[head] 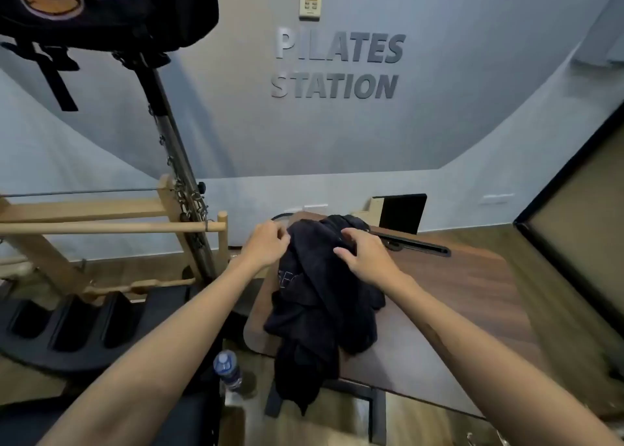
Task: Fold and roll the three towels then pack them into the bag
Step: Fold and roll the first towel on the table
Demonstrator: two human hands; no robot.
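Two bare forearms reaching in from the near edge toward the far side of a dark heap of towels (320, 293). Heaped on the wooden table (472, 293), crumpled, one end spilling over the near left edge. Left hand (266, 246) at the heap's far left corner, fingers curled, apparently pinching the cloth. Right hand (364, 256) on top at the far right, fingers bent and gripping a fold. Probably the very start: sorting one towel out of the pile, nothing folded or rolled yet. Next, likely: lift one free, spread flat on bare tabletop. Black bag (108, 6) hanging far left, high up, cut off by the top edge. Plastic bottle (228, 371) near left, on the floor. Hard to count separate towels in the dark mass; fingertips partly buried in cloth.
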